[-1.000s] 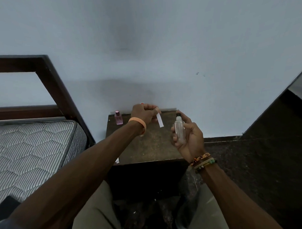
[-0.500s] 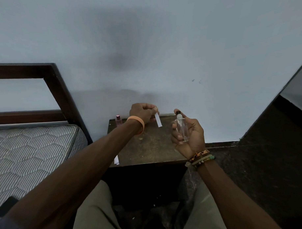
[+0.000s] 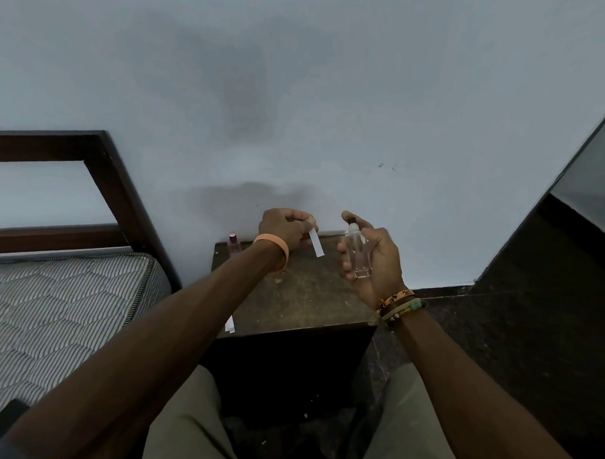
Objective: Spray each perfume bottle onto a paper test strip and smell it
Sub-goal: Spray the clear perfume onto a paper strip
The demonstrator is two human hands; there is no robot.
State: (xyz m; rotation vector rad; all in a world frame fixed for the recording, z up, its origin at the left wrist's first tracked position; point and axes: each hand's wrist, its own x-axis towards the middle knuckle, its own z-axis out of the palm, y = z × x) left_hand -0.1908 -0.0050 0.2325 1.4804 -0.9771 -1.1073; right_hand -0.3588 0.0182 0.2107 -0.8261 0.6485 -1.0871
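The left hand (image 3: pixel 285 228), an orange silicone band on its wrist, pinched a narrow white paper test strip (image 3: pixel 317 242) that hung down above the scuffed dark wooden nightstand (image 3: pixel 296 298). Just beside it, the right hand (image 3: pixel 374 257) curled round an upright clear glass spray bottle (image 3: pixel 357 253), rectangular, with a black nozzle under the forefinger. A small pink perfume bottle (image 3: pixel 232 244) stood at the nightstand's back left corner, spare strips (image 3: pixel 230 324) at its front edge, next to a quilted mattress (image 3: pixel 57 313).
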